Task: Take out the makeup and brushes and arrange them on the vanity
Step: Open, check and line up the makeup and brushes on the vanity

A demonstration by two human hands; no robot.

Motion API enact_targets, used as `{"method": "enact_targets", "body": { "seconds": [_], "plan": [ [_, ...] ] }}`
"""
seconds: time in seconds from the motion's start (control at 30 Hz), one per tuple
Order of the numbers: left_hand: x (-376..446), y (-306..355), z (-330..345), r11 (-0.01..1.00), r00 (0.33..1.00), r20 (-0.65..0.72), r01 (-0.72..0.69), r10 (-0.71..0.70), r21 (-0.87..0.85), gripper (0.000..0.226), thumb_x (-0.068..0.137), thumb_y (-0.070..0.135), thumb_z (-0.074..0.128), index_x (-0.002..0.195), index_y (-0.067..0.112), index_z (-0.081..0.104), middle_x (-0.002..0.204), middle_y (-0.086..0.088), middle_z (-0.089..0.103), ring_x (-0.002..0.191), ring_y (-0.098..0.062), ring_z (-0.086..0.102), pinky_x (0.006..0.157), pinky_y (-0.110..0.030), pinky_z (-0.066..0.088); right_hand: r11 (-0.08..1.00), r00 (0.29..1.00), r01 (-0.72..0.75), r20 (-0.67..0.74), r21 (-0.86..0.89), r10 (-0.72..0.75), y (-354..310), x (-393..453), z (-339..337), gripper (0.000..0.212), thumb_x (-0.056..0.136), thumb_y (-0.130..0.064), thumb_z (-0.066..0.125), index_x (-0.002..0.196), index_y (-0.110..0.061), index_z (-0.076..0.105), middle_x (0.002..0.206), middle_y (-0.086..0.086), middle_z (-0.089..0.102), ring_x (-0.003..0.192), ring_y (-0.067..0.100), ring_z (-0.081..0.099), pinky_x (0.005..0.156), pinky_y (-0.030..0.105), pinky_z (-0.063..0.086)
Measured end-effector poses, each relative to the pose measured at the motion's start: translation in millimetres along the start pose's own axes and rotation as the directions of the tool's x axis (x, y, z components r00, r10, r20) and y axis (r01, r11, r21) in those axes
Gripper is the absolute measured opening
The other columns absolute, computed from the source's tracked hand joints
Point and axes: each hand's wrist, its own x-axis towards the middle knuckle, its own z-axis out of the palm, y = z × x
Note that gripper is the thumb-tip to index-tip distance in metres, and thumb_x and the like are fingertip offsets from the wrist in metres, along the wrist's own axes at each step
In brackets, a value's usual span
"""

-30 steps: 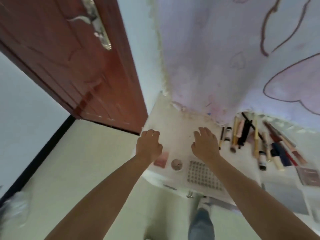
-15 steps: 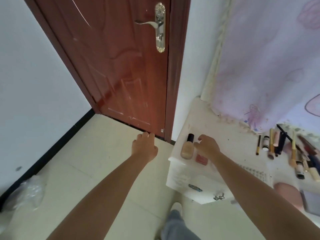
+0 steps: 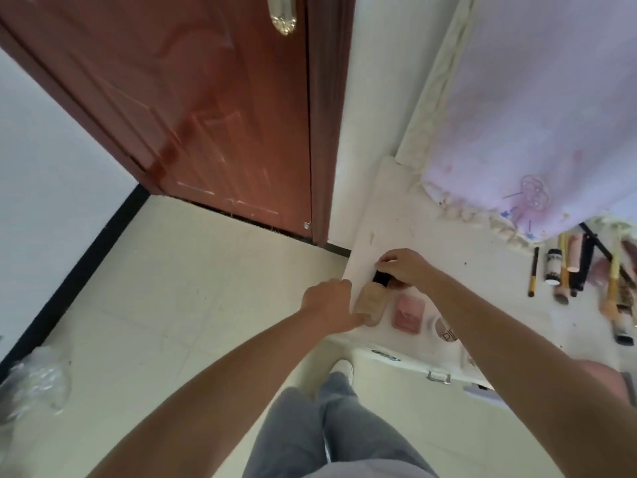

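Observation:
A beige foundation bottle (image 3: 371,302) with a black cap lies at the left end of the white vanity (image 3: 431,243). My right hand (image 3: 403,269) pinches its black cap. My left hand (image 3: 331,305) touches the bottle's base from the left, its thumb against the glass. A pink blush compact (image 3: 408,312) lies just right of the bottle. A round compact (image 3: 446,331) is partly hidden by my right forearm. Several brushes and tubes (image 3: 565,270) lie in a row further right.
A dark red door (image 3: 206,115) stands to the left of the vanity. A pale purple cloth (image 3: 551,98) hangs over the mirror behind. A crumpled clear plastic bag (image 3: 32,381) lies on the tiled floor at the far left. My legs and a white shoe (image 3: 341,369) are below.
The view swung left and down. My right hand moved onto the foundation bottle's cap, and my left hand came from over the floor to the bottle's base.

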Motion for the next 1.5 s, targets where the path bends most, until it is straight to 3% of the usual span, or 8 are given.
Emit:
{"method": "enact_targets", "body": {
  "seconds": [0.17, 0.43, 0.83, 1.0, 1.07, 1.27, 1.4, 1.5],
  "plan": [
    [23, 14, 13, 0.997, 0.998, -0.021, -0.057, 0.058, 0.043, 0.065, 0.073, 0.063, 0.057, 0.112, 0.012, 0.046, 0.115, -0.006, 0.052, 0.104, -0.024, 0.052, 0.075, -0.030, 0.037, 0.995, 0.994, -0.098, -0.039, -0.009, 0.098, 18, -6, -8, 0.024, 0.089, -0.029, 0.052, 0.098, -0.007, 0.058, 0.075, 0.002, 0.051, 0.058, 0.013, 0.047, 0.043, 0.020, 0.039],
    [43, 16, -8, 0.970, 0.971, 0.011, -0.240, 0.239, 0.038, 0.040, 0.082, 0.030, 0.056, 0.112, 0.006, 0.046, 0.115, -0.011, 0.051, 0.101, -0.028, 0.054, 0.072, -0.031, 0.040, 0.966, 0.966, -0.197, -0.137, 0.168, 0.220, 9, -25, -12, 0.031, 0.090, -0.027, 0.044, 0.063, -0.013, 0.039, 0.060, 0.002, 0.040, 0.047, 0.014, 0.034, 0.045, 0.022, 0.026],
    [65, 63, -170, 0.714, 0.713, -0.075, -0.683, 0.698, 0.152, 0.037, 0.091, 0.042, 0.046, 0.103, 0.007, 0.048, 0.085, 0.000, 0.053, 0.075, -0.020, 0.051, 0.064, -0.026, 0.030, 0.939, 0.683, 0.195, -0.727, 0.283, 0.077, -59, -83, -115, 0.043, 0.088, -0.016, 0.043, 0.047, -0.013, 0.028, 0.047, 0.000, 0.026, 0.045, 0.014, 0.024, 0.043, 0.023, 0.019],
    [47, 83, -215, 0.612, 0.705, -0.076, -0.659, 0.705, -0.437, 0.017, 0.090, 0.026, 0.053, 0.076, 0.019, 0.047, 0.063, 0.006, 0.054, 0.050, 0.002, 0.053, 0.053, -0.011, 0.045, 0.871, 0.528, 0.482, -0.824, 0.092, -0.205, -83, -115, -158, 0.041, 0.086, -0.010, 0.044, 0.049, -0.015, 0.027, 0.049, -0.003, 0.021, 0.041, 0.007, 0.023, 0.038, 0.016, 0.018],
    [41, 89, -226, 0.580, 0.705, -0.140, -0.666, 0.696, -0.470, 0.014, 0.088, 0.022, 0.057, 0.076, 0.021, 0.050, 0.063, 0.007, 0.054, 0.048, 0.003, 0.052, 0.052, -0.010, 0.044, 0.840, 0.498, 0.543, -0.814, 0.025, -0.298, -87, -128, -173, 0.037, 0.087, -0.010, 0.045, 0.052, -0.012, 0.034, 0.048, -0.003, 0.026, 0.039, 0.005, 0.028, 0.039, 0.013, 0.021],
    [35, 101, -266, 0.696, 0.634, -0.377, -0.717, 0.675, 0.038, 0.021, 0.087, 0.029, 0.057, 0.089, 0.009, 0.051, 0.077, 0.002, 0.046, 0.071, -0.018, 0.047, 0.056, -0.022, 0.033, 0.894, 0.669, 0.447, -0.657, -0.017, -0.347, -100, -153, -213, 0.030, 0.094, -0.033, 0.039, 0.071, -0.020, 0.053, 0.056, -0.003, 0.054, 0.040, 0.005, 0.048, 0.040, 0.011, 0.035],
    [25, 97, -276, 0.692, 0.568, -0.454, -0.702, 0.686, 0.168, 0.027, 0.088, 0.034, 0.055, 0.103, 0.011, 0.051, 0.091, 0.002, 0.042, 0.076, -0.015, 0.044, 0.059, -0.023, 0.030, 0.906, 0.658, 0.391, -0.639, -0.162, -0.398, -108, -159, -218, 0.038, 0.094, -0.038, 0.037, 0.064, -0.019, 0.048, 0.050, -0.004, 0.053, 0.028, 0.000, 0.043, 0.037, 0.005, 0.033],
    [21, 89, -285, 0.683, 0.537, -0.492, -0.708, 0.685, 0.179, 0.030, 0.088, 0.033, 0.055, 0.108, 0.010, 0.052, 0.091, 0.002, 0.043, 0.079, -0.015, 0.045, 0.062, -0.024, 0.030, 0.840, 0.594, 0.502, -0.624, -0.205, -0.508, -110, -161, -215, 0.015, 0.092, -0.024, 0.046, 0.079, -0.020, 0.050, 0.063, 0.000, 0.057, 0.044, 0.000, 0.051, 0.046, 0.005, 0.038]
  ]
}}
